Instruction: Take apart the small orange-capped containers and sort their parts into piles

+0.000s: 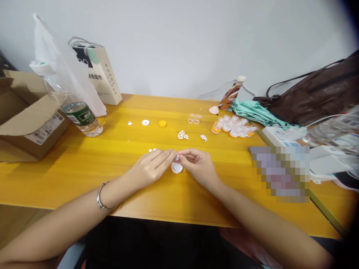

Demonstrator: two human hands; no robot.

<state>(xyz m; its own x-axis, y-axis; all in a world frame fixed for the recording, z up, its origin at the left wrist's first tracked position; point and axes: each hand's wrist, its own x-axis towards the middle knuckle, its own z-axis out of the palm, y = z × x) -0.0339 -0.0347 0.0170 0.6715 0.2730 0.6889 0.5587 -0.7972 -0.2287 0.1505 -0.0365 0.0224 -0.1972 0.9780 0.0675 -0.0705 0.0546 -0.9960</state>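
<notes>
My left hand (153,164) and my right hand (198,162) meet over the table, fingertips pinched on a small white plastic piece (177,157). Its exact shape is partly hidden by the fingers. Right below the fingertips is a round white cup-like part (177,168). Beside my left fingers lie tiny white discs (152,150). Farther back are several white openwork pieces (183,135), one more openwork piece (203,138), a yellow ring-like cap (162,123), a white disc with a hole (145,122) and a clear double-ring part (194,119).
Several clear-and-orange assembled items (234,127) sit at the right rear. A water bottle (81,116), an open cardboard box (33,123) and a paper bag (105,78) stand at left. At right are a coffee bottle (232,93), teal cloth (252,112) and a brown bag (314,93).
</notes>
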